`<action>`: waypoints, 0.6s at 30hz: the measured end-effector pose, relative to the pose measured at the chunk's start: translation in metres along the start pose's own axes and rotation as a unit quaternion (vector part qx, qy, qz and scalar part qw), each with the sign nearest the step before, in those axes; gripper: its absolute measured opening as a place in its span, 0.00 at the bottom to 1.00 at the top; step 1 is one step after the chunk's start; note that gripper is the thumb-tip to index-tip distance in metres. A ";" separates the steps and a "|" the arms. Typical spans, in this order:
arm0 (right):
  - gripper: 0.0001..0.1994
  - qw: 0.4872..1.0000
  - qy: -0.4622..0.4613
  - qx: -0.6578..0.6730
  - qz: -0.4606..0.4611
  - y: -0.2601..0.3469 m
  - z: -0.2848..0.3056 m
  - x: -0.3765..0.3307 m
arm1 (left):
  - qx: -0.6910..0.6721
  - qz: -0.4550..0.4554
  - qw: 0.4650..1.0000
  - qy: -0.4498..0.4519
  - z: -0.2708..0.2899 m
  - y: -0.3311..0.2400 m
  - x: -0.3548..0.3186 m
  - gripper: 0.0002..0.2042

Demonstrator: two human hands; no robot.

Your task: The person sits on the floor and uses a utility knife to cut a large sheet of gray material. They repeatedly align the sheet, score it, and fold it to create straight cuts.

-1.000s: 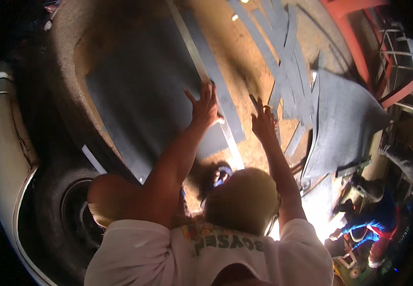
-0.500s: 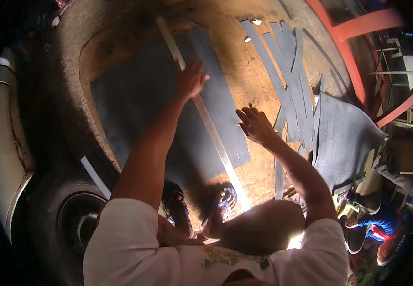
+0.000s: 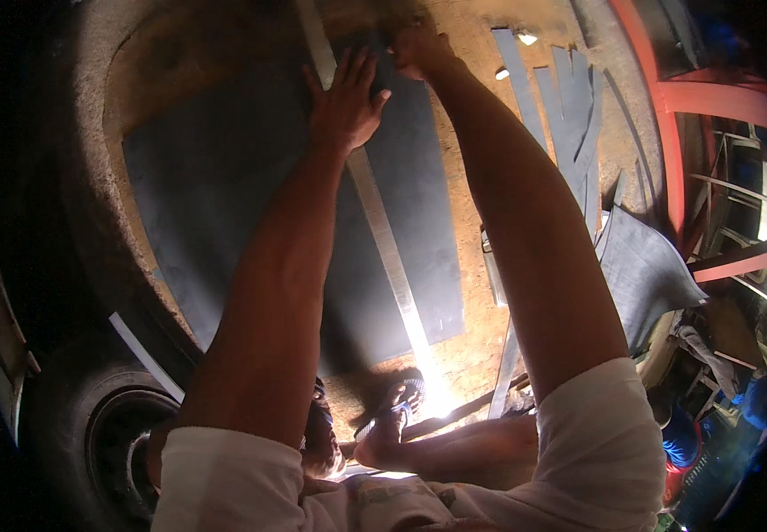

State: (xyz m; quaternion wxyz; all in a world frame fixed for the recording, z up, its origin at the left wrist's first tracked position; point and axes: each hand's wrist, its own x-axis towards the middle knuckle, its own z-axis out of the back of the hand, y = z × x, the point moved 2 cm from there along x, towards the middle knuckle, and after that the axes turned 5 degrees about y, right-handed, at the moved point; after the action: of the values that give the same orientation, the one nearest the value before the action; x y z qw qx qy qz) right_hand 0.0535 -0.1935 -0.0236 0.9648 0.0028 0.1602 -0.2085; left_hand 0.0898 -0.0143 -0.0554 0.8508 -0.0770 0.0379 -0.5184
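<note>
A large dark grey sheet (image 3: 224,177) lies flat on a wooden board. Across it runs a long metal straightedge (image 3: 381,213), from the far side down toward my sandalled foot (image 3: 392,410). My left hand (image 3: 345,106) lies on the straightedge with fingers spread, pressing it to the sheet. At the sheet's far edge, just right of the straightedge, my right hand (image 3: 420,53) is closed with its fingers curled. Whatever it grips is too dark and small to make out.
Several cut grey strips (image 3: 571,115) lie right of the sheet, near a curled grey piece (image 3: 645,266). Beside my right forearm is a small metallic object (image 3: 493,270). A red metal frame (image 3: 667,160) stands at the right, a wheel (image 3: 109,434) at the lower left.
My right hand has reached forward from the sheet's right side to its far edge, and its fingers have curled closed. My left hand is still on the straightedge; the view has shifted.
</note>
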 end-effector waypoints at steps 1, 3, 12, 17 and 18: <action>0.21 1.000 -0.018 0.021 -0.004 -0.010 -0.011 0.006 | -0.003 -0.004 1.000 0.002 0.001 -0.005 0.002 0.32; 0.23 0.997 -0.042 0.066 -0.020 -0.022 -0.022 0.011 | -0.003 -0.008 1.000 0.004 0.003 -0.009 0.004 0.32; 0.13 0.910 -0.362 0.201 0.029 0.005 -0.032 -0.002 | -0.005 0.001 1.000 0.015 0.003 0.005 0.002 0.32; 0.12 0.901 -0.376 0.211 0.048 -0.015 -0.041 -0.009 | -0.005 0.000 1.000 0.020 0.005 -0.010 0.008 0.32; 0.10 0.904 -0.366 0.220 0.036 -0.009 -0.036 -0.015 | 0.001 0.003 1.000 0.020 0.004 -0.007 0.007 0.32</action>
State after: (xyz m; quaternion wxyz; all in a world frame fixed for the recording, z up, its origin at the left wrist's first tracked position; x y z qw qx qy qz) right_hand 0.0257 -0.1933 -0.0525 0.9373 0.1440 -0.2540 -0.1903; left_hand 0.0878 -0.0234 -0.0500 0.8515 -0.0657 0.0546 -0.5173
